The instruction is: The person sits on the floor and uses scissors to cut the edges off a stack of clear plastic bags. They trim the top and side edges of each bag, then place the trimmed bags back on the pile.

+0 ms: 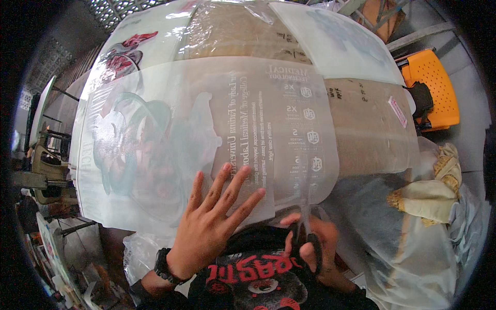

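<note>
A large translucent film sheet [178, 77] with printed designs and reversed lettering lies over the table in front of me. My left hand [209, 222] rests flat on its near part, fingers spread, nothing held. In my right hand [326, 243] is a pair of scissors [314, 253], the black handle loops around my fingers and thumb. The blades point away from me at the sheet's near edge, beside a column of small printed labels [310, 137]. Whether the blades are apart is hard to make out.
Brown cardboard [361, 129] under clear plastic covers the table. Another printed film [341, 41] lies at the far right. Beyond the right edge stands an orange perforated chair back [431, 88]. Crumpled plastic and cream cloth [431, 199] sit at the right; metal racks [49, 175] line the left.
</note>
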`<state>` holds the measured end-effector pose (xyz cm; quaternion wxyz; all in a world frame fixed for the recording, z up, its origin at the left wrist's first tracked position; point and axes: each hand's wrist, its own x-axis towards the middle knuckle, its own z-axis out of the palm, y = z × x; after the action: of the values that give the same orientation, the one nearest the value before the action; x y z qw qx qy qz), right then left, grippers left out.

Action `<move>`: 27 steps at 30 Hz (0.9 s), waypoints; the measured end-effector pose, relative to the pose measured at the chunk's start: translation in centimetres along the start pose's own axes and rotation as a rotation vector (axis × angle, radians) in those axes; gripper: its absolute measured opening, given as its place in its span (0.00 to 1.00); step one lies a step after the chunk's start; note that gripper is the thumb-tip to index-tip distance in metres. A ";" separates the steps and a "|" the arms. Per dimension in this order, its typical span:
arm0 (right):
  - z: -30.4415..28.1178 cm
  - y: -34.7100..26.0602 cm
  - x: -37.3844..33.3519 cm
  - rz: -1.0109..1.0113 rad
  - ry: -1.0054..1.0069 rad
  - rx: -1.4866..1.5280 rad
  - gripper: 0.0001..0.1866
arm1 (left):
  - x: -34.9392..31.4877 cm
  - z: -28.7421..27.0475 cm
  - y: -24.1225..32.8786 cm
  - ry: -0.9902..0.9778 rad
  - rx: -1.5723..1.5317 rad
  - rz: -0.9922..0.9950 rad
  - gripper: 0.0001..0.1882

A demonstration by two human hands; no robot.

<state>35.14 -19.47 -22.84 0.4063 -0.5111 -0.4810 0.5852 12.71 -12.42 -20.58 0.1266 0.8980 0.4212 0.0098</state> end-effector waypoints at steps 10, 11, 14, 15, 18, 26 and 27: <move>3.3 0.7 -0.8 -0.102 0.052 -0.015 0.32 | -5.1 -0.1 2.6 0.224 -0.256 -0.022 0.24; 3.5 0.8 -0.8 -0.087 0.084 0.008 0.32 | -5.4 -0.2 3.1 0.218 -0.248 -0.030 0.23; 4.2 1.2 -1.0 -0.038 0.163 0.093 0.30 | -6.0 0.0 3.8 0.187 -0.218 -0.016 0.23; 4.3 1.3 -1.2 -0.031 0.180 0.112 0.29 | -6.1 0.1 4.0 0.187 -0.219 -0.015 0.23; 4.4 1.6 -1.4 -0.078 0.192 0.092 0.28 | -6.3 0.2 4.2 0.186 -0.207 -0.014 0.22; 3.9 2.6 -2.7 -0.078 0.195 -0.073 0.29 | -6.4 0.3 4.5 0.177 -0.219 -0.027 0.23; 3.9 2.7 -3.1 -0.071 0.202 -0.092 0.29 | -6.3 0.3 4.5 0.174 -0.215 -0.026 0.23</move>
<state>31.78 -23.61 -24.82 0.4492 -0.5682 -0.4817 0.4933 12.07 -20.04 -19.24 0.1851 0.8695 0.4389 0.1308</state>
